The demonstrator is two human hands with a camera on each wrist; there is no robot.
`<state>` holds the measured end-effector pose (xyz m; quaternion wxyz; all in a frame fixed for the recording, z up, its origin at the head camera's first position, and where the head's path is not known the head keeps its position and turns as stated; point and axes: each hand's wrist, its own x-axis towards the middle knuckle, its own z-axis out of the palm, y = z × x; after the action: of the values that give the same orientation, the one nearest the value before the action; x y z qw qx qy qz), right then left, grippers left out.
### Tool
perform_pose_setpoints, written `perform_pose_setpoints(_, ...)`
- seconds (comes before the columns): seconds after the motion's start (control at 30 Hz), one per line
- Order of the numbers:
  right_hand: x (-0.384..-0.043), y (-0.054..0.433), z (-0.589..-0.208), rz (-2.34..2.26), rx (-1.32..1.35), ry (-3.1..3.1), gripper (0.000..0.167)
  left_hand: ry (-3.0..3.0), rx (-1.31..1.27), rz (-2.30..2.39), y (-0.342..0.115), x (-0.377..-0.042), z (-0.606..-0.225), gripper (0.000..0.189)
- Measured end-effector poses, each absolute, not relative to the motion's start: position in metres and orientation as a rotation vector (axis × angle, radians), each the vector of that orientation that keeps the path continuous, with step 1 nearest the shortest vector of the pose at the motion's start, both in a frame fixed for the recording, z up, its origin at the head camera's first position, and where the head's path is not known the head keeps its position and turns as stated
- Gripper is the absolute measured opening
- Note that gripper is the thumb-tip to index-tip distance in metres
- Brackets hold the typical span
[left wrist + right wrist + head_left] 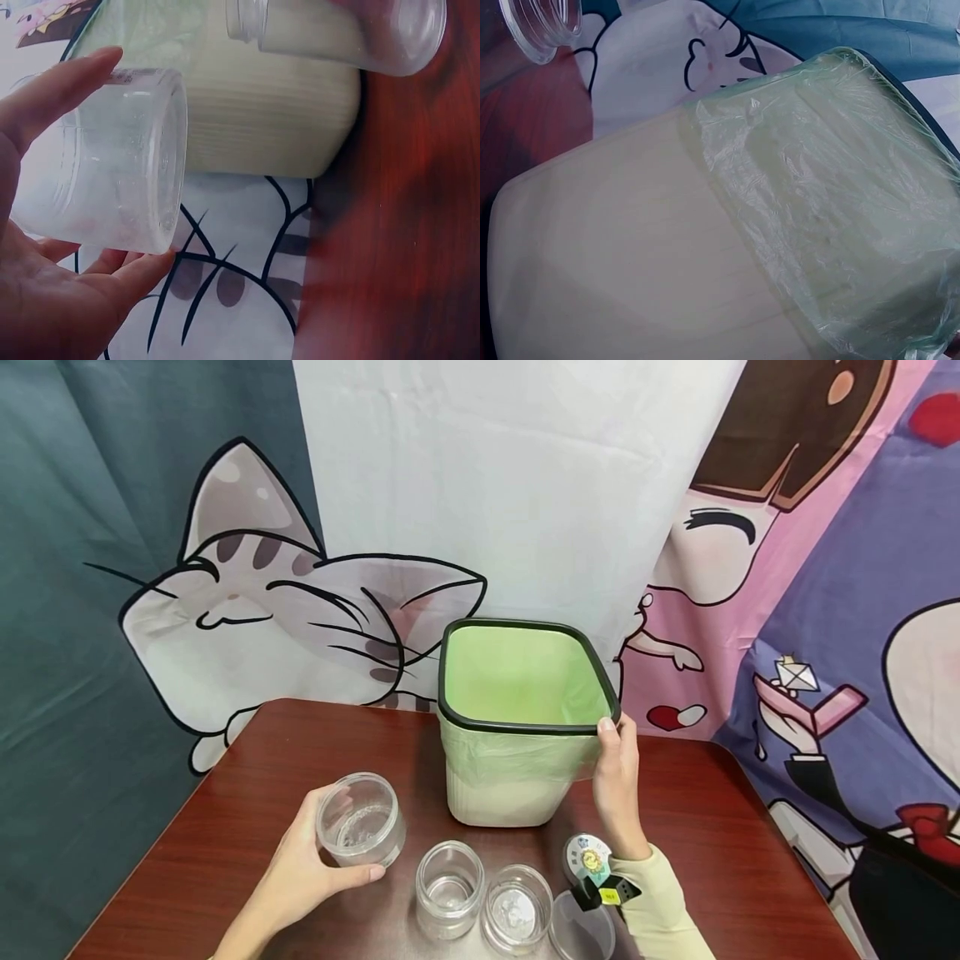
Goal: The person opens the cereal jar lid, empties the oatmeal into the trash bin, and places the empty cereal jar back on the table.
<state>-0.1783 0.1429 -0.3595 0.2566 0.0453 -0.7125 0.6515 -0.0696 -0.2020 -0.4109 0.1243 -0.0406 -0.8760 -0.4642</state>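
Observation:
My left hand (300,864) grips a clear plastic jar (367,827), thumb on the near side and fingers round the far side. The jar is off the table and slightly tilted; its mouth is uncovered. In the left wrist view the jar (112,165) sits between thumb and fingers. My right hand (619,777) holds the front right corner of a trash bin (502,789), thumb at the black rim. A thin green bag (840,180) lines the bin and hangs over its outside. The bin stands on the table.
Two more clear jars (450,893) stand uncovered in front of the bin; the right one (517,910) is shorter. Beside them are a labelled round lid (587,856), partly behind the right wrist device, and a translucent lid (582,931). Cartoon cloth (225,635) hangs behind the table (337,731).

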Motion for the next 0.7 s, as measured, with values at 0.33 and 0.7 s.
perform_pose_setpoints(0.33,-0.179,0.145,-0.364,1.779,0.125,-1.928,0.041,-2.557,-0.190,-1.298,-0.201,-0.067,-0.419,0.096)
perform_pose_setpoints(0.7,-0.181,0.143,-0.365,1.773,0.123,-1.920,0.041,-2.643,-0.235,-1.236,-0.207,-0.063,-0.430,0.096)
